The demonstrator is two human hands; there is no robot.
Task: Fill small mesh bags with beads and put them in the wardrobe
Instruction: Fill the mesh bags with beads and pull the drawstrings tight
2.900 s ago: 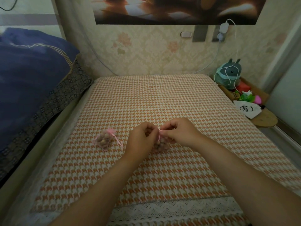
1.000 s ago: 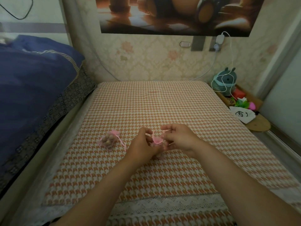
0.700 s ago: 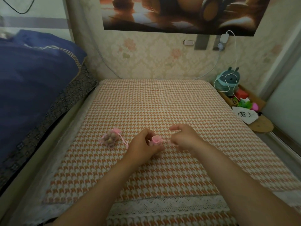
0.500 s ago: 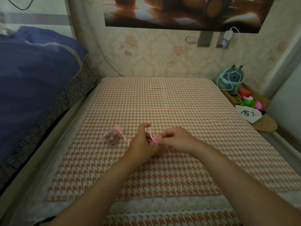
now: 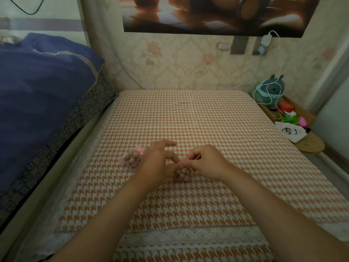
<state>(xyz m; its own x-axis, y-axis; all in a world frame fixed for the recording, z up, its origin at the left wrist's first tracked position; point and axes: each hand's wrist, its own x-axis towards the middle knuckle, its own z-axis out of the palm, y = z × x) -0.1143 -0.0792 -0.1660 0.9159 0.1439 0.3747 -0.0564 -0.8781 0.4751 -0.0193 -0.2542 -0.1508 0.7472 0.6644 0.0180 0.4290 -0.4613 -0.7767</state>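
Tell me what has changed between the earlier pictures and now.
The right hand, drawn out rightwards a moment ago, has come back to the mesh bag and pinches its pink neck opposite the left hand, whose forefinger now sticks out straight. The other filled bag stayed on the cloth at left.

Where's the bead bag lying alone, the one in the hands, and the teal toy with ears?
lone bead bag (image 5: 133,158), head view, on its beads.
held bead bag (image 5: 182,175), head view, on the beads under the fingers.
teal toy (image 5: 277,85), head view, on its body.
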